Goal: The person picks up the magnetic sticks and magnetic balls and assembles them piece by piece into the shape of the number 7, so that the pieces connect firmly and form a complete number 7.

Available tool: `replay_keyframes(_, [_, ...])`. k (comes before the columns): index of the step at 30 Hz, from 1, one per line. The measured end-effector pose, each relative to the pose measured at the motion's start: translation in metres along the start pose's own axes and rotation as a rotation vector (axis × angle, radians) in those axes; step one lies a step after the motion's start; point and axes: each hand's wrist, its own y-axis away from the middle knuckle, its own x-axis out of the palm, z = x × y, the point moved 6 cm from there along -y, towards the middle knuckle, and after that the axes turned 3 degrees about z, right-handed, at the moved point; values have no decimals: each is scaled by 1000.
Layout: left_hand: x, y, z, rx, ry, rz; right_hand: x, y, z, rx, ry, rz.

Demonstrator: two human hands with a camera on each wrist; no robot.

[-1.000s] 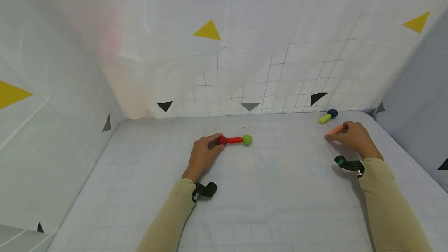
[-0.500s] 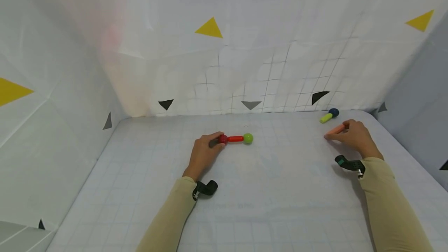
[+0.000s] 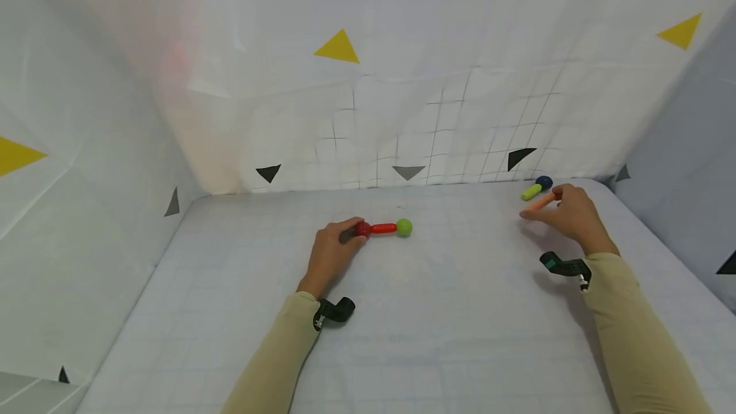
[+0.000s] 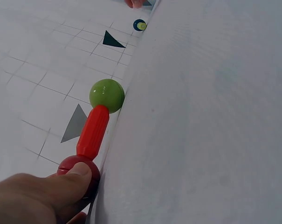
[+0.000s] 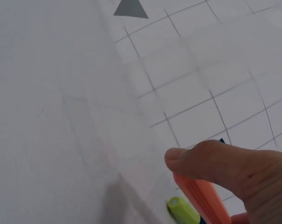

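My left hand (image 3: 333, 254) pinches a dark red ball (image 4: 87, 170) between thumb and fingers. A red rod (image 3: 383, 229) joins that ball to a green ball (image 3: 404, 227), all in one row on the white table. Over at the far right, my right hand (image 3: 577, 217) holds an orange rod (image 5: 202, 198) by thumb and fingers, tilted and lifted off the surface. Just beyond it lies a yellow-green rod (image 3: 531, 192) with a dark blue ball (image 3: 543, 182) at its far end. The hand hides part of the orange rod.
A white back wall (image 3: 374, 114) with grid lines and triangle marks rises behind the table (image 3: 448, 312). Side walls (image 3: 690, 145) stand to the left and right. Each wrist carries a small black camera mount (image 3: 566, 266).
My right hand has raised the orange rod from the table and shifted slightly away and to the left, nearer the yellow-green rod. My left hand stays on the dark red ball.
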Motion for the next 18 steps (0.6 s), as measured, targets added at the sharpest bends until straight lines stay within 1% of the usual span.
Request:
replay_keyframes(7, [2,-1,2,-28,-10,5,-2,3,23,-22,-27,-21])
replay_keyframes(14, [1,-2,1,2,3,3,-1,9,44,-67,-66,-36])
replay_keyframes(18, [0,-2,2,-10,0,1,4,11,53,-92,-84,-29])
